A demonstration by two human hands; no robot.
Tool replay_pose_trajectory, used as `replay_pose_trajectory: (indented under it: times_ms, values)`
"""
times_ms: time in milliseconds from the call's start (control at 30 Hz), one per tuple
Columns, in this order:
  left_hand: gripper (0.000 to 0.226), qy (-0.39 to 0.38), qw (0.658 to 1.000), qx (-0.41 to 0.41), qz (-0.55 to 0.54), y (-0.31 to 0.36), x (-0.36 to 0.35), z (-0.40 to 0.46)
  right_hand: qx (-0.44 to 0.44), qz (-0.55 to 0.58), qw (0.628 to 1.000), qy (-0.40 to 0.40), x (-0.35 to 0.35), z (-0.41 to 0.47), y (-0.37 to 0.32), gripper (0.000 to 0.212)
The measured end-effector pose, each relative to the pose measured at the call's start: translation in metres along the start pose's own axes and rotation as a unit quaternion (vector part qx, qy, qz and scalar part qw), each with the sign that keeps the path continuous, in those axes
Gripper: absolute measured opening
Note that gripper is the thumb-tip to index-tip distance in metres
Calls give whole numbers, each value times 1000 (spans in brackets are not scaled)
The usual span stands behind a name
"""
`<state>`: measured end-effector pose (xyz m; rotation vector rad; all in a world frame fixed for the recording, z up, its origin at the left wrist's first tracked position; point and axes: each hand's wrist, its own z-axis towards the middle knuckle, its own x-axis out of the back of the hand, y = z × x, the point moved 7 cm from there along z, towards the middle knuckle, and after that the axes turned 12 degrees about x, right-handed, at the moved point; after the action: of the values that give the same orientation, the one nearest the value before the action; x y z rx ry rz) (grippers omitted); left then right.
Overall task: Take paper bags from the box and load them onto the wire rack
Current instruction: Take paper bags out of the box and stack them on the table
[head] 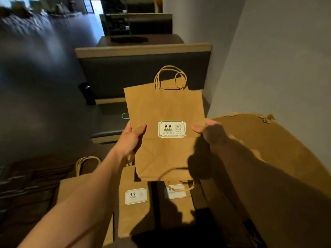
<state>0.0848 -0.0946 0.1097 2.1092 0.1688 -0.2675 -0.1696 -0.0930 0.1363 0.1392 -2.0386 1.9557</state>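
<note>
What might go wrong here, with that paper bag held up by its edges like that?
The left hand and right hand only pinch the side edges of the flat paper bag, so it might slip or crease.

More than one set of twine handles shows at its top, so extra bags may be stuck behind it.

The picture is dim and blurred, and no wire rack is clear, so aiming could be awkward.

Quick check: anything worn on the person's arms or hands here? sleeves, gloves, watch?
Nothing visible. Both forearms are bare all the way to the frame edge: no sleeves, gloves, watch or bands. The left hand shows no rings on its visible side. The right hand and its forearm lie in deep shadow, so small items there can't be ruled out.
</note>
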Motion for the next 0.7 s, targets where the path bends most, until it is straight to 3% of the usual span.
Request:
replay_pose_trajectory:
  times_ms: [67,167,300,367,500,600,700]
  values:
    - [35,16,1000,9,-8,-12,44,-11,-7,-25,1000,8,-34,-6,3,11]
    - [32,42,998,26,-39,-32,103,-24,-60,10,998,12,-84,-19,15,37]
    - [36,99,992,28,-67,-54,167,-33,-114,69,991,26,-131,-31,29,13]
    - [38,118,990,26,-67,-59,192,-36,-112,86,988,55,-139,-31,30,14]
    - [38,130,989,28,-72,-64,225,-41,-91,79,990,75,-158,-35,28,37]
    - [30,159,982,21,-97,-64,243,-45,-137,108,984,35,-173,-42,38,40]
    - [26,210,970,13,-125,-65,262,-46,-184,70,978,-70,-182,-53,39,40]
